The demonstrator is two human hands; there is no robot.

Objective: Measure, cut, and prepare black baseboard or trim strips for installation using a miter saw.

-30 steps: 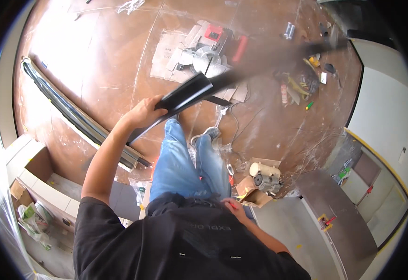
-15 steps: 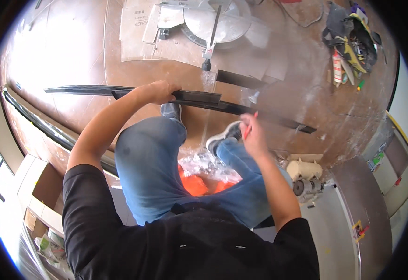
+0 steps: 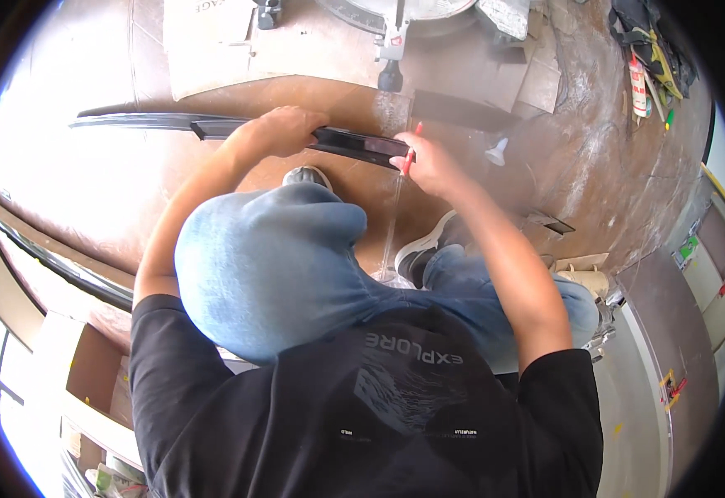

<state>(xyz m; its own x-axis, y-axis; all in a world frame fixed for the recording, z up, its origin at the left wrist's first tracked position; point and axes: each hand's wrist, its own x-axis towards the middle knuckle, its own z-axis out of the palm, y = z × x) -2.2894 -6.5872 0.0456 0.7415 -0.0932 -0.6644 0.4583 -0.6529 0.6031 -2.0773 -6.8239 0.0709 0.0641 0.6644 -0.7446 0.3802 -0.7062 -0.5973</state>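
My left hand (image 3: 289, 131) is closed on a long, dark glossy strip (image 3: 134, 119), which has a shorter black piece (image 3: 350, 148) along it and lies crosswise above my knees. My right hand (image 3: 429, 170) is at the shorter piece, fingers closed round a slim red pencil or marker (image 3: 417, 130). Part of the strip is hidden by my hands and arm, and a haze over the right of the picture blurs it. Below the strip, my bent legs in jeans and my shoes rest over the brown floor.
A mitre saw (image 3: 391, 66) stands on cardboard (image 3: 205, 58) ahead. A tool bag (image 3: 661, 58), caulk tube (image 3: 638, 87) and small white object (image 3: 497, 149) lie to the right. Long wrapped strips (image 3: 55, 261) lie left, near a cabinet (image 3: 93, 357); a grey panel (image 3: 669, 332) is at right.
I have gone lower, knees more bent. The strip has come from a slanted, raised position to nearly level crosswise. My right hand, with the red pencil, has moved from my waist up to the strip.
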